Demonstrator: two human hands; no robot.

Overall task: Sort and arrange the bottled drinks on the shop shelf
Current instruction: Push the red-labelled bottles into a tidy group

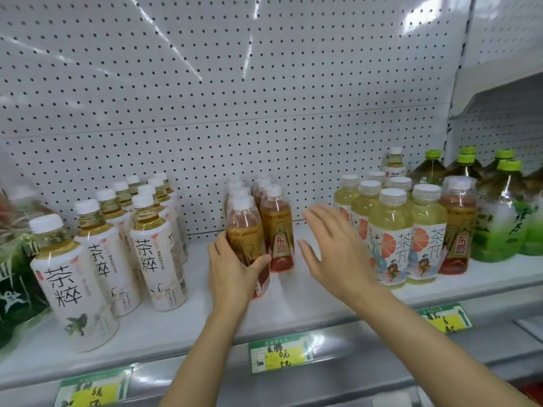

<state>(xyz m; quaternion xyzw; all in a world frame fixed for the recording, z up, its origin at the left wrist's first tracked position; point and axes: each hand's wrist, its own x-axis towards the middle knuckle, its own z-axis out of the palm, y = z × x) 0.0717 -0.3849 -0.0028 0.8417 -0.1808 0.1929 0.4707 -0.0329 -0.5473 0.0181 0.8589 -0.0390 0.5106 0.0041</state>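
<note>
My left hand (232, 274) grips the front amber tea bottle (245, 230) of the middle rows on the white shelf (293, 304); a second amber bottle (277, 227) stands just right of it, with more behind. My right hand (335, 248) hovers open, fingers spread, in the gap between these rows and the pale yellow bottles with grapefruit labels (390, 239). One stray amber bottle (457, 227) stands at the right end of that yellow group. White-labelled tea bottles (155, 245) fill the left in rows.
Large green-capped green tea bottles (502, 212) crowd the right end. Dark green packs (14, 289) sit at the far left. A pegboard back wall (235, 98) rises behind. Green-and-yellow price tags (279, 352) line the shelf's front edge.
</note>
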